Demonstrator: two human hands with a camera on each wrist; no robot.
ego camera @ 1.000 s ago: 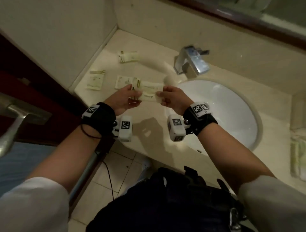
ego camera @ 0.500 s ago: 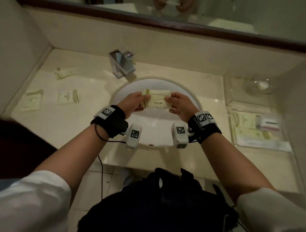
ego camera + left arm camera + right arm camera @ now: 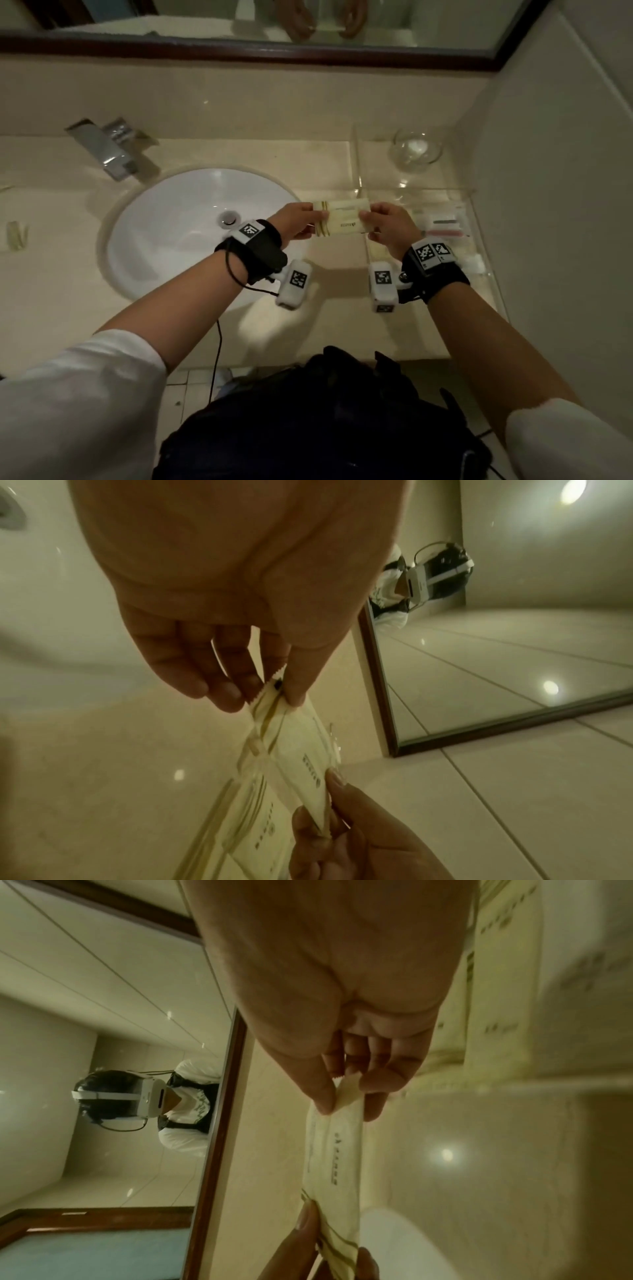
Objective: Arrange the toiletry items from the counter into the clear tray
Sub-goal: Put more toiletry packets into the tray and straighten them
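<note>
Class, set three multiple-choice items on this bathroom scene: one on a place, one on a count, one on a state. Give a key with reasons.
1. The glass bowl stands:
A in the sink
B on the counter's far right corner
C on the floor

2. Hands gripping the cream packet:
A none
B one
C two

3. The packet is:
A held in the air
B lying in the clear tray
C in the sink

Key: B, it sits behind the tray; C, left hand and right hand pinch its ends; A, it hangs between them.
</note>
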